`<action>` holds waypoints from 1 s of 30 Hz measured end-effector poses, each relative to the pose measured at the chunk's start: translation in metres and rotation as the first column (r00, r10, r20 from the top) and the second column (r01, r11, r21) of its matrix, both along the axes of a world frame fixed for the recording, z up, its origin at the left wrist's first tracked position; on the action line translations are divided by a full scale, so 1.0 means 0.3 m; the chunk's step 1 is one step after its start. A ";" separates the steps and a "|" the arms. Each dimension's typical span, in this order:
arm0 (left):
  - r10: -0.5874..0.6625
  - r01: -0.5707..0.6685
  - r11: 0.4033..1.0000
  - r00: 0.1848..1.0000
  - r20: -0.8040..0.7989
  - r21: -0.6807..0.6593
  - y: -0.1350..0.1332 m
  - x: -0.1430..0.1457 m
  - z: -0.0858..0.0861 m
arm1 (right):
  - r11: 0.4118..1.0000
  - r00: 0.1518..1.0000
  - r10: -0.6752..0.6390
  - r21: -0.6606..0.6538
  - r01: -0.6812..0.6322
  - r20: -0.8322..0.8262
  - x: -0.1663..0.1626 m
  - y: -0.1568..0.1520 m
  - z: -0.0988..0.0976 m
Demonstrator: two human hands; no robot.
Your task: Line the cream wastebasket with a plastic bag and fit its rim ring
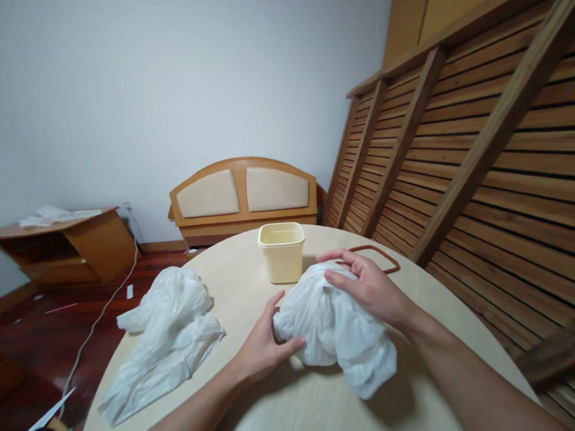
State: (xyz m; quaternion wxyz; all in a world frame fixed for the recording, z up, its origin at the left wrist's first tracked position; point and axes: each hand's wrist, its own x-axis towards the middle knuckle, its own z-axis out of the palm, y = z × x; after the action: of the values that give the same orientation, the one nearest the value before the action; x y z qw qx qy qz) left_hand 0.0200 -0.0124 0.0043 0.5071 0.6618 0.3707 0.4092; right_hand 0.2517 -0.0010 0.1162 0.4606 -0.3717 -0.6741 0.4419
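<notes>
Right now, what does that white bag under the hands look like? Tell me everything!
The white bag is thin, crinkly plastic, scrunched into a soft lump with lots of folds. It lies on the pale, wood-look round table, just in front of the yellow tub. The left hand pinches its left end, with the thumb on the front. The right hand curls over its top. One loose flap spreads on the table toward the near right.

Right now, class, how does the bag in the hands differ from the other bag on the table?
The held bag is gripped by the left hand, with the right hand laid on top; the loose bag lies untouched. The held bag is bunched into a lump; the loose bag sprawls flatter and longer, left of it. Both are white, crumpled plastic.
</notes>
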 end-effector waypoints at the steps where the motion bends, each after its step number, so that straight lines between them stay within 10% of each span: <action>1: -0.017 0.018 0.999 0.999 0.028 -0.037 0.004 0.000 0.000 | 1.000 1.000 -0.012 -0.004 0.011 -0.015 0.016 0.007 -0.015; 7: 0.095 -0.080 0.991 0.984 0.149 -0.106 0.046 -0.030 0.002 | 0.988 0.987 -0.154 0.002 0.154 0.040 0.129 0.080 -0.122; 14: 0.337 -0.301 0.936 0.919 0.207 -0.184 0.109 -0.073 0.019 | 0.988 0.812 -0.139 0.140 0.071 0.567 0.238 0.127 -0.198; 21: 0.236 -0.237 0.972 0.964 0.119 -0.010 0.093 -0.057 -0.004 | 0.927 0.648 -0.239 0.368 -0.069 0.723 0.204 0.109 -0.218; 30: -0.055 0.053 0.991 0.998 0.012 0.124 0.031 -0.030 -0.017 | 0.946 0.663 0.124 0.113 -0.303 0.738 0.085 0.034 -0.243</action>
State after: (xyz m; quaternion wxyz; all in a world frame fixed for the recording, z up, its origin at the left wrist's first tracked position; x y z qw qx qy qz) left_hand 0.0111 -0.0031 -0.0009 0.4788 0.6985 0.3226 0.4229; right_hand 0.2773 0.0093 0.0433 0.1421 -0.3780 -0.8851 0.2312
